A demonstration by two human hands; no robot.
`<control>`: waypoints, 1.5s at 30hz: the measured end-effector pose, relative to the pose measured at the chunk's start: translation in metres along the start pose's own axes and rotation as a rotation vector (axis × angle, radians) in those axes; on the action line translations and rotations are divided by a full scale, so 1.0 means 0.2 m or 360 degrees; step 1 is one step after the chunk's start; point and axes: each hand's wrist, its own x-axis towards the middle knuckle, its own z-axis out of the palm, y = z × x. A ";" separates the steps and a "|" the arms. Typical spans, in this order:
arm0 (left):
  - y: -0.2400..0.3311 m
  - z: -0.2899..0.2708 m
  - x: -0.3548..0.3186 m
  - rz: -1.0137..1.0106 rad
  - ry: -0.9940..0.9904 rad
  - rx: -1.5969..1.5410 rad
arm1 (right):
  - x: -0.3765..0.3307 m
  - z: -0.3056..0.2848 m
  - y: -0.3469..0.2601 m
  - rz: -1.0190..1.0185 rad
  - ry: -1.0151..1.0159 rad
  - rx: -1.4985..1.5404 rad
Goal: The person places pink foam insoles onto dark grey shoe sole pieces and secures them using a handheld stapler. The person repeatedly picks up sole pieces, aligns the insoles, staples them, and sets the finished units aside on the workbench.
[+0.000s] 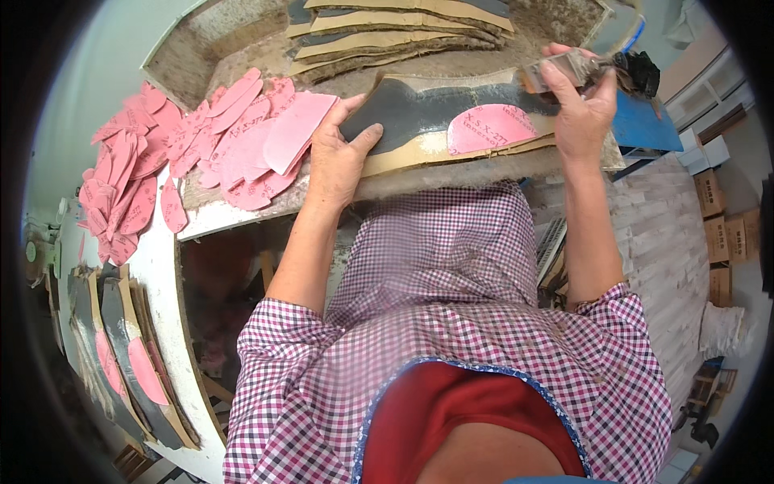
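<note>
A dark grey sheet piece with a tan border [419, 109] lies along the front of the worktop. On its lower right part sits a pink half-oval patch [492, 127]. My left hand [337, 157] is closed on the piece's left end, thumb on top. Its fingers are beside a pink sheet [297, 129], and I cannot tell whether they touch it. Over the right end, my right hand [582, 105] is closed round a flat brush-like tool [556, 71] with a black-wrapped end [641, 77]. The tool's tip is at the piece's upper right edge.
Loose pink ovals [121, 177] heap at the left of the worktop. Stacked tan-and-grey pieces [403, 32] stand at the back. Similar pieces with pink patches [133, 355] lie on the white surface at lower left. A blue surface [649, 125] and cardboard boxes [717, 238] are to the right.
</note>
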 end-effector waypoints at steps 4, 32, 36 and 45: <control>0.00 0.01 0.00 0.0002 -0.0011 -0.0027 | -0.03 -0.02 0.01 0.0024 0.0007 -0.0125; 0.56 0.23 0.35 0.0912 -0.0420 0.0382 | -0.06 -0.31 -0.21 -0.0106 0.0101 0.0729; 0.53 0.27 0.23 0.1098 -0.0842 0.0894 | -0.09 -0.36 -0.26 -0.0035 0.0074 0.0761; 0.17 0.13 -0.04 0.1398 -0.0679 0.1593 | -0.26 -0.10 -0.21 0.0318 -0.0164 0.0732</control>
